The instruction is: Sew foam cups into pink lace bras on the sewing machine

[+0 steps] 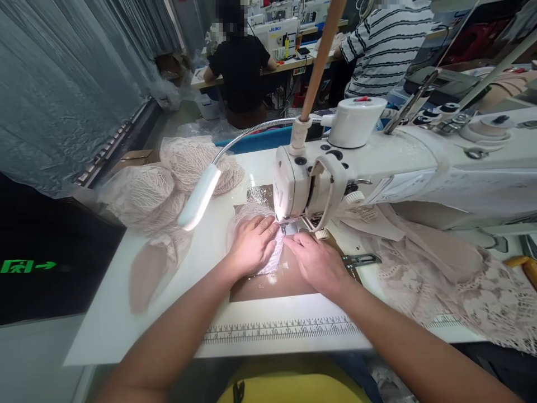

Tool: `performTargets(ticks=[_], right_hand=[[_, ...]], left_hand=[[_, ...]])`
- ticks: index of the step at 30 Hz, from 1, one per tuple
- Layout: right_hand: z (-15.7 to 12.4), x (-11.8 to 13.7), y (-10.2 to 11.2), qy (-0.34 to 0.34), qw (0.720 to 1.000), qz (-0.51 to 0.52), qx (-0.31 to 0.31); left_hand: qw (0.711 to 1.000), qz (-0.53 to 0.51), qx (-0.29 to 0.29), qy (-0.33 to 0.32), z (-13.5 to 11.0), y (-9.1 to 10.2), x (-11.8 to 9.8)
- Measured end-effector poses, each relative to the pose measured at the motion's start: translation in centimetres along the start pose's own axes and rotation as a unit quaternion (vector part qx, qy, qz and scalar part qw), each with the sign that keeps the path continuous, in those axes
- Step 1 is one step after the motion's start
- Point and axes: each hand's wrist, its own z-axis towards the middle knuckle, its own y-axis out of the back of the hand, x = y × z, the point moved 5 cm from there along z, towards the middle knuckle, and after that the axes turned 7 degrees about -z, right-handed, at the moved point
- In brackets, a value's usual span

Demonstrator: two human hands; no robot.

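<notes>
A pale pink lace fabric piece (274, 258) lies under the needle area of a white sewing machine (289, 187). My left hand (254, 242) rests flat on the lace, fingers stretched toward the presser foot (283, 228). On the other side, my right hand (319, 258) is closed, its fingertips at the lace's right edge just in front of the foot. Part of the lace is hidden below my left palm. Both hands lie over a brown sheet (289, 285) on the white table. A lit lamp (200, 193) on a bendable neck shines from the left.
Bundles of lace pieces (146, 193) sit at the table's left, with a single cup-shaped piece (149, 274) nearer. More lace fabric (453, 268) spreads at right. A ruler strip (285, 329) runs along the front edge. Two people sit beyond, near other machines (274, 36).
</notes>
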Motion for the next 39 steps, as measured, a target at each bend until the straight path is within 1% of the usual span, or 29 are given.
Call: performTargets(ticks=[3, 6, 9, 11, 12, 14, 17, 19, 21, 23, 25, 26, 27, 29, 30, 31, 32, 33, 34, 36, 37, 38, 39], right_hand=[[0.0, 0.0, -0.2, -0.003, 1.0, 0.0, -0.01], [0.0, -0.1, -0.4, -0.002, 1.0, 0.006, -0.024], [-0.2, -0.2, -0.3, 0.009, 0.999, 0.012, -0.045], [-0.3, -0.3, -0.4, 0.021, 0.998, 0.016, -0.059], [-0.3, -0.4, -0.4, 0.026, 0.997, 0.02, -0.066], [-0.4, -0.6, -0.6, 0.04, 0.997, 0.026, -0.068], [-0.5, -0.8, -0.9, 0.05, 0.996, 0.032, -0.068], [-0.5, -0.8, -1.1, 0.049, 0.996, 0.042, -0.062], [-0.4, -0.9, -1.2, 0.043, 0.996, 0.054, -0.048], [-0.3, -1.0, -1.2, 0.035, 0.996, 0.067, -0.037], [-0.2, -1.3, -1.0, 0.029, 0.995, 0.086, -0.027], [-0.2, -1.4, -0.7, 0.027, 0.994, 0.102, -0.024], [-0.3, -1.5, -0.3, 0.028, 0.992, 0.125, -0.019], [-0.9, -1.1, 0.9, 0.041, 0.979, 0.198, 0.005], [-1.5, -0.5, 1.5, 0.054, 0.967, 0.246, 0.028], [-2.2, 0.4, 2.2, 0.072, 0.949, 0.302, 0.062], [-3.1, 1.7, 2.7, 0.087, 0.924, 0.357, 0.108], [-4.0, 3.3, 3.3, 0.108, 0.891, 0.415, 0.151], [-4.9, 5.2, 4.0, 0.131, 0.849, 0.479, 0.179], [-6.3, 8.7, 5.0, 0.151, 0.764, 0.596, 0.194], [-6.6, 10.1, 5.2, 0.144, 0.728, 0.643, 0.191], [-6.8, 11.2, 5.0, 0.123, 0.7, 0.678, 0.187], [-6.8, 11.6, 4.6, 0.072, 0.685, 0.706, 0.166]], left_hand=[[1.0, 0.013, 0.014, 0.018, -0.2, -0.1, 0.0], [0.998, 0.035, 0.0, 0.048, -0.3, 0.1, -0.2], [0.994, 0.042, -0.013, 0.097, -1.0, 1.1, 0.1], [0.994, 0.018, -0.009, 0.106, -2.4, 2.3, 0.3], [0.994, 0.003, -0.01, 0.105, -3.6, 3.1, 0.3], [0.993, -0.013, -0.023, 0.111, -6.8, 4.9, 0.3], [0.983, 0.021, -0.047, 0.175, -13.4, 7.4, 1.2], [0.963, 0.059, -0.076, 0.252, -18.2, 8.5, 3.0], [0.939, 0.073, -0.109, 0.319, -22.5, 8.9, 5.2], [0.916, 0.047, -0.178, 0.357, -25.7, 9.0, 7.2], [0.893, 0.001, -0.256, 0.371, -27.8, 9.2, 8.2], [0.882, -0.025, -0.291, 0.37, -28.4, 9.5, 8.2], [0.872, -0.045, -0.324, 0.363, -28.7, 9.8, 7.8], [0.859, -0.055, -0.38, 0.338, -28.3, 10.9, 5.9], [0.857, -0.042, -0.402, 0.319, -27.7, 11.5, 4.5], [0.858, -0.021, -0.417, 0.298, -26.9, 11.9, 2.9], [0.864, 0.0, -0.426, 0.269, -25.7, 12.1, 1.1], [0.877, 0.007, -0.417, 0.237, -24.2, 12.0, -0.7], [0.892, 0.006, -0.407, 0.195, -22.5, 11.5, -2.5], [0.921, -0.016, -0.377, 0.099, -19.1, 9.8, -5.9], [0.93, -0.039, -0.36, 0.06, -17.6, 8.7, -7.3], [0.937, -0.065, -0.342, 0.025, -16.4, 7.6, -8.6], [0.943, -0.084, -0.321, 0.002, -15.3, 6.6, -9.6]])
